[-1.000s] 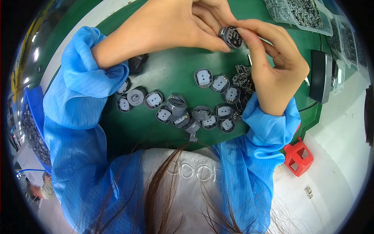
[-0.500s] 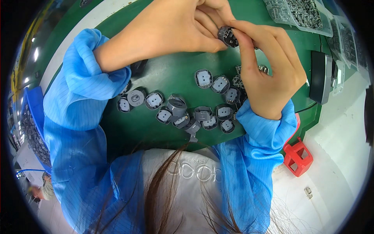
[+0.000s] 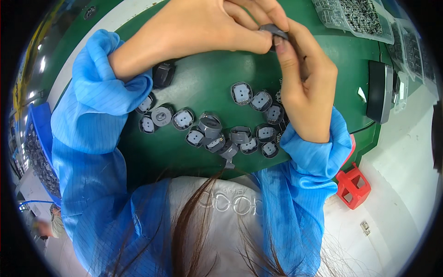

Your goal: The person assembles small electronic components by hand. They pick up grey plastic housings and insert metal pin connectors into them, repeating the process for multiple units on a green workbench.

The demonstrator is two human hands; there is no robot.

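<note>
The small grey cap (image 3: 273,31) is now pinched between both hands at the top of the view, and it has been turned since a second ago: then its round face with the dark inner ring was shown toward the camera, now only a thin dark-grey edge is seen, gripped from both sides. The left hand (image 3: 203,27) is curled tight, thumb and forefingers closed on the cap's left side, while the right hand (image 3: 307,78) is closed on it from below and the right, thumb pressed up against it (how much of the piece is hidden under the fingertips cannot be told). The hands have also been lifted a little higher above the green mat (image 3: 203,87), which suggests the piece is being worked or checked in the air, not yet set down. Below them, the loose grey parts (image 3: 217,129) are left where they were, spread in a ragged row: small moulded pieces, matt and plastic-looking, some round with a raised rim, some showing a pale square face with two tiny holes. A darker, boxier black part (image 3: 163,74) is seen just beside the left cuff. The mat looks smooth and slightly glossy. Crinkled blue sleeves (image 3: 92,138) are gathered at both wrists. At the upper right, clear trays (image 3: 357,16) of tiny metallic pieces are stacked, with a black rounded device (image 3: 378,92) at the mat's edge and a red plastic block (image 3: 353,187) lower down.
</note>
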